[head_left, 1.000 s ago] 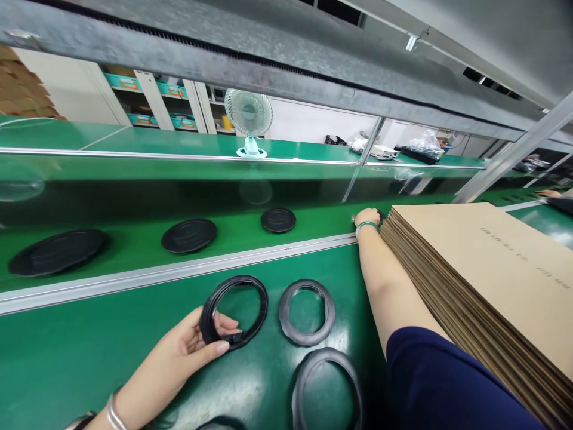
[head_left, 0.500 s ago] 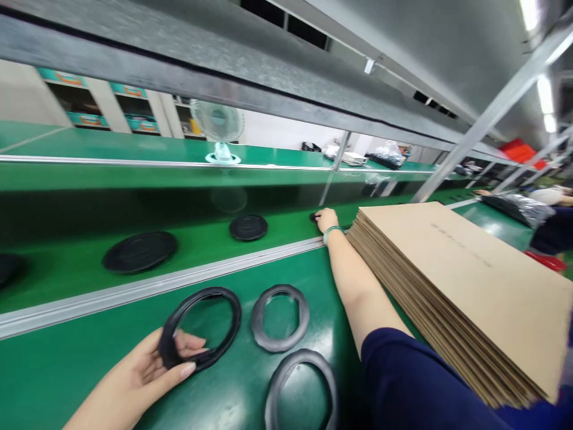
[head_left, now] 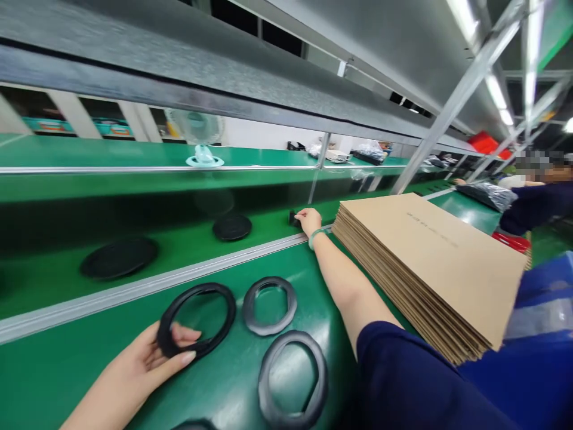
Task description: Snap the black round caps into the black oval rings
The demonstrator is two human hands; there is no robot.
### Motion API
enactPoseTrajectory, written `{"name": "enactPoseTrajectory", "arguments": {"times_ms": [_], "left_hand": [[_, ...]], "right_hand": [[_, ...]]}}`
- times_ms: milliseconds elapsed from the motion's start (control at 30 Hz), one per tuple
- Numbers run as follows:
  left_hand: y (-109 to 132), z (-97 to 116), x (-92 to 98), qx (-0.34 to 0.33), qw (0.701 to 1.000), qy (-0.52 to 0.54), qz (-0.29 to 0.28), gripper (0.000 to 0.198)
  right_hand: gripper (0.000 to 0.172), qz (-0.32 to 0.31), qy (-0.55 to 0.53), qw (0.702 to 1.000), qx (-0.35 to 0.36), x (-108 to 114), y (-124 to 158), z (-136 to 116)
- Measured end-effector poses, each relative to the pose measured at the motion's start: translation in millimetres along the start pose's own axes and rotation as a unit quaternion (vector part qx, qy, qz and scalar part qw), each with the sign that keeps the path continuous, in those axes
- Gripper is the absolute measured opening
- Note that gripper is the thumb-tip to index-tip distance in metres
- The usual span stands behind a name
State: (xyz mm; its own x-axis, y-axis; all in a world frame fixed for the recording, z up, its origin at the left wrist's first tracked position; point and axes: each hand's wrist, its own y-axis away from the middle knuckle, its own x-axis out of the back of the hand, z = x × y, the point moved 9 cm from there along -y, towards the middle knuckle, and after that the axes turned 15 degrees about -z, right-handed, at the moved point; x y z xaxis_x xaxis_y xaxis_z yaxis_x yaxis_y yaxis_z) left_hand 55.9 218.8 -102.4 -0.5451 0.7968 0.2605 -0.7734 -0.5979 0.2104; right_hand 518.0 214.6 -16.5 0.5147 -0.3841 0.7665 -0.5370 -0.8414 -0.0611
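My left hand [head_left: 168,352] grips a black ring [head_left: 228,310] by its near left side, holding it tilted above the green table [head_left: 237,382]. Two more dark rings, a smaller one [head_left: 290,304] and a larger one [head_left: 320,382], lie flat to the right of it. Stretched far forward, my right hand [head_left: 308,221] pinches a small black piece [head_left: 292,218] over the sunken green strip [head_left: 268,230] behind the metal rail. On that strip rest a black disc [head_left: 232,227] and a bigger black disc [head_left: 120,258]. Part of another dark piece [head_left: 194,424] shows at the bottom edge.
A tall stack of cardboard sheets [head_left: 430,239] stands right of my forearm. A metal rail [head_left: 179,275] edges the strip. Beyond it are a raised shelf with a fan [head_left: 201,137] and a slanted post [head_left: 447,113]. A co-worker [head_left: 541,197] is at the far right.
My right hand has lifted the small black piece, which now stands on edge in the fingers. The view has shifted right, and both discs appear further left. My left hand keeps the ring.
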Motion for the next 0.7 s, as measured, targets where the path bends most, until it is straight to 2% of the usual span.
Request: {"name": "enactPoseTrajectory", "arguments": {"times_ms": [100,200,300,367,467,700], "left_hand": [[4,19,-7.4,-0.007,1.0,0.024,-0.005,0.053],[6,21,-10.6,-0.025,0.998,0.06,0.009,0.054],[7,14,-14.8,-0.03,0.992,0.119,0.027,0.059],[8,9,-18.0,-0.032,0.985,0.162,0.041,0.063],[8,5,-21.0,-0.029,0.98,0.19,0.059,0.065],[10,7,-25.7,-0.019,0.977,0.206,0.051,0.065]], "right_hand": [[0.012,-0.009,-0.066,0.994,0.085,-17,32,-52],[0.007,-0.054,-0.126,0.974,0.178,-47,83,-116],[0.008,-0.12,-0.159,0.927,0.318,-77,149,-177],[0.015,-0.151,-0.13,0.896,0.397,-94,188,-202],[0.018,-0.161,-0.044,0.873,0.458,-116,218,-211],[0.01,-0.168,0.081,0.845,0.502,-139,224,-206]]}}
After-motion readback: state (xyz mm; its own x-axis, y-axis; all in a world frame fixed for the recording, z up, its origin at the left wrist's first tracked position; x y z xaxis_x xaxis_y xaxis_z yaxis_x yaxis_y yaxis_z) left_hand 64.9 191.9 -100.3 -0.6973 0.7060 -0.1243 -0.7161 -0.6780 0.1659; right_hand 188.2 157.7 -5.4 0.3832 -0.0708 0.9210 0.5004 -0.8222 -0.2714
